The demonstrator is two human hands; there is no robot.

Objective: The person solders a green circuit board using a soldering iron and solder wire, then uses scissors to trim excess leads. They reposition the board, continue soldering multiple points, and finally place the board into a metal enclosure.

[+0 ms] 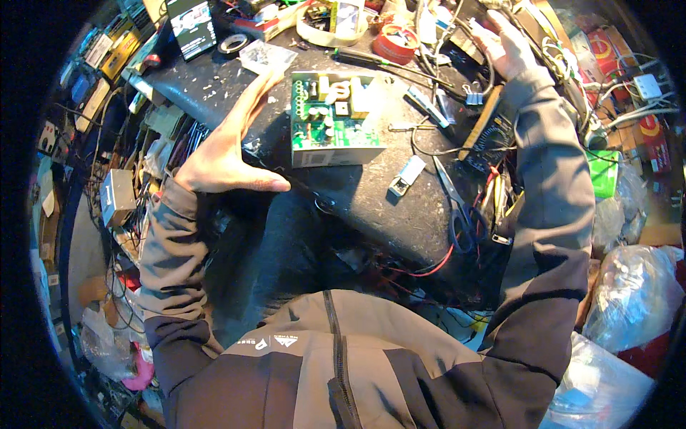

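A green circuit board (314,132) sits in an open light metal frame on the dark worktable (364,207), with white connectors, coils and capacitors on it. My left hand (225,154) is just left of it, thumb and fingers spread wide, holding nothing; its fingers reach along the board's left side without plainly touching it. My right hand (506,51) is stretched out to the far right, over a heap of cables. Its fingers look extended, and I see nothing gripped in it. Scissors (457,207) and a small white module (407,176) lie right of the board.
At the back are a lit phone (191,30), a black tape roll (233,43), a clear plastic bag (266,57) and a red tape roll (395,44). A long black tool (361,57) lies behind the board. Plastic bags (632,293) and boxes crowd the right side.
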